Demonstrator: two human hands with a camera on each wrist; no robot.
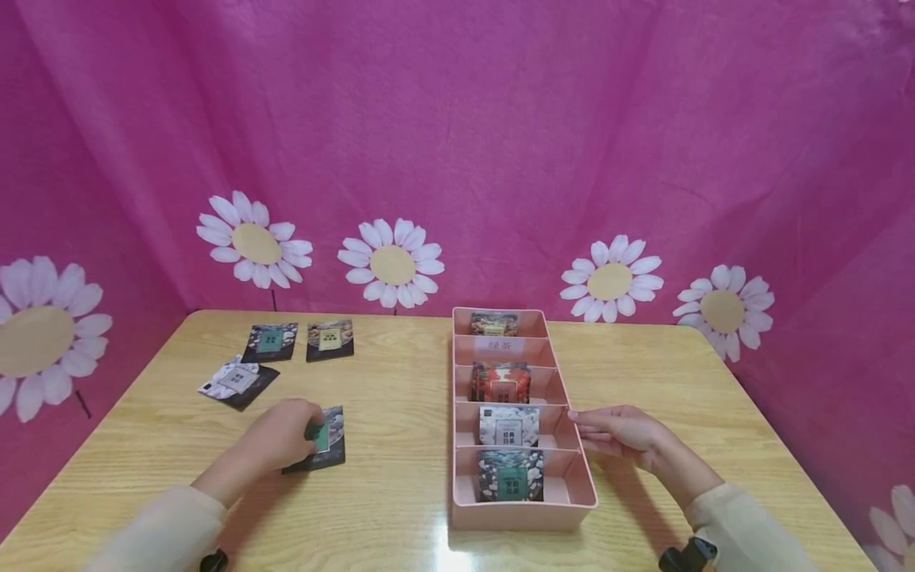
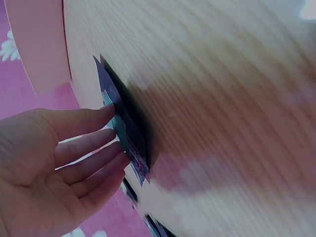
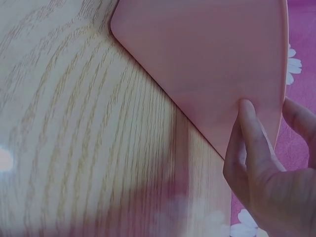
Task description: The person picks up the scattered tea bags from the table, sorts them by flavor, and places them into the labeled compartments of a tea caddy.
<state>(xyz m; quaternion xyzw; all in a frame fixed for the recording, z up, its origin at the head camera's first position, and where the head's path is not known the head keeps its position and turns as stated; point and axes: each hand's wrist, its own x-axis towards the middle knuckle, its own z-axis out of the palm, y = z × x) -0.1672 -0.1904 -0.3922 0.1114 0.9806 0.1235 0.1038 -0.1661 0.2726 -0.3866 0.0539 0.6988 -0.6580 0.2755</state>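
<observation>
My left hand [image 1: 286, 433] has its thumb and fingertips close together on a dark tea sachet [image 1: 330, 445] with a green label. In the left wrist view the sachet [image 2: 121, 118] looks slightly buckled under these fingertips, close above the table. My right hand [image 1: 622, 429] holds the right side of a pink divided box [image 1: 522, 518]. The right wrist view shows the thumb at the rim and fingertips against the outer wall [image 3: 207, 59]. Inside the box stand a green-labelled sachet [image 1: 511, 477], a white one [image 1: 509, 427], red ones [image 1: 500, 385] and a yellow-labelled one [image 1: 495, 324].
At the table's back left lie a green-labelled sachet [image 1: 270, 342], a yellow-labelled sachet [image 1: 330, 340] and a white-and-black sachet [image 1: 238, 380]. One box compartment shows a paper label [image 1: 499, 345]. A pink flowered curtain [image 1: 457, 159] surrounds the wooden table [image 1: 400, 492].
</observation>
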